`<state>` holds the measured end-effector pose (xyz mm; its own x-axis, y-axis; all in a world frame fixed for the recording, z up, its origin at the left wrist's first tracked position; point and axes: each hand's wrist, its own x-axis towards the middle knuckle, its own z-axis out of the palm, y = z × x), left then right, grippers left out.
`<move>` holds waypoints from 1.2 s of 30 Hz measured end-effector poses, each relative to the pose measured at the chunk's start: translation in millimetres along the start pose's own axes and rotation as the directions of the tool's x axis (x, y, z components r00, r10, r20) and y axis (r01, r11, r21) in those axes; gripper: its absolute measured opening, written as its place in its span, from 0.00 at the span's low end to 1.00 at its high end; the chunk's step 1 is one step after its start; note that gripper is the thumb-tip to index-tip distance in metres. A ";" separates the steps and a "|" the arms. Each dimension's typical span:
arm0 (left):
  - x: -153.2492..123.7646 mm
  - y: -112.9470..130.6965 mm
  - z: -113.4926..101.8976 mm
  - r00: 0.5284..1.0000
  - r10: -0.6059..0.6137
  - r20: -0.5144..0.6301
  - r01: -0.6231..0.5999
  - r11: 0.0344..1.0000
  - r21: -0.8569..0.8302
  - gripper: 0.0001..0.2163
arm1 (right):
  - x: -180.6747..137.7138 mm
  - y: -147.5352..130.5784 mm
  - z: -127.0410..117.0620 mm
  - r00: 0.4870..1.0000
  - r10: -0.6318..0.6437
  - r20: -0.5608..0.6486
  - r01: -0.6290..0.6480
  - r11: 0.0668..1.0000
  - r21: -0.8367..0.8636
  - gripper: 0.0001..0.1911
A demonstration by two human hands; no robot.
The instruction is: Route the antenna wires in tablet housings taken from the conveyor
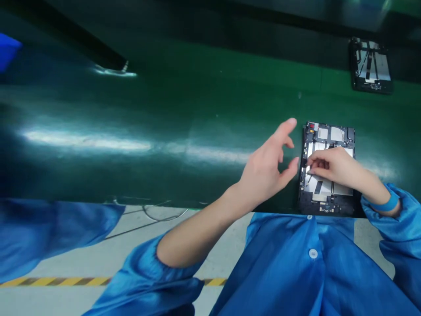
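An opened tablet (344,204), its inner parts bare, lies near the front edge of the green bench. Black frame, silvery panels and dark ribbon cables show inside it. My right hand (332,164) rests over its middle with thumb and fingertips pinched together near the left side; whatever lies between them is too small to make out. Just left of the tablet hovers my left hand (268,164), apart from it, fingers and thumb spread and holding nothing. A blue band circles my right wrist.
A second opened tablet (378,66) lies at the back right of the green bench (184,105). A dark post (108,57) meets the bench at the back left. Blue fabric (49,232) shows beside the bench at left, with thin cables (154,218) below the edge.
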<state>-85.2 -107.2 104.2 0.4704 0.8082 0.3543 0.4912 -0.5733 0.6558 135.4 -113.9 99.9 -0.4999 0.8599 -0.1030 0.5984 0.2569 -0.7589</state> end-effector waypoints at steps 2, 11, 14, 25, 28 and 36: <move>-8.2 -7.8 9.8 0.981 -0.179 0.067 0.189 0.965 -0.180 0.29 | -5.2 5.9 -10.8 0.997 0.009 0.073 -0.005 0.999 -0.045 0.07; -25.2 -16.6 48.5 0.728 -0.427 0.536 0.685 0.485 -0.544 0.30 | 12.4 11.1 -11.0 0.980 -0.194 0.035 0.195 0.922 -0.335 0.10; -24.2 -11.6 49.0 0.701 -0.478 0.529 0.711 0.420 -0.564 0.31 | 21.9 18.4 -6.2 0.970 -0.239 0.048 0.240 0.904 -0.353 0.09; -8.5 -8.8 51.7 0.676 -0.583 0.450 0.726 0.426 -0.539 0.27 | 27.6 28.1 -11.4 0.958 -0.282 0.059 0.287 0.918 -0.275 0.08; -2.4 -14.2 52.6 0.691 -0.583 0.428 0.709 0.429 -0.560 0.26 | 29.8 27.2 -11.8 0.961 -0.269 0.061 0.276 0.923 -0.269 0.09; -2.1 -21.8 50.1 0.731 -0.520 0.441 0.672 0.441 -0.594 0.20 | 35.5 25.7 -9.2 0.966 -0.248 0.069 0.257 0.932 -0.257 0.07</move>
<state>-60.2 -103.2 55.7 0.4116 0.8302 -0.3759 0.0971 0.3702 0.9239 138.8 -72.7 82.7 -0.6748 0.7367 0.0437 0.5898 0.5739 -0.5681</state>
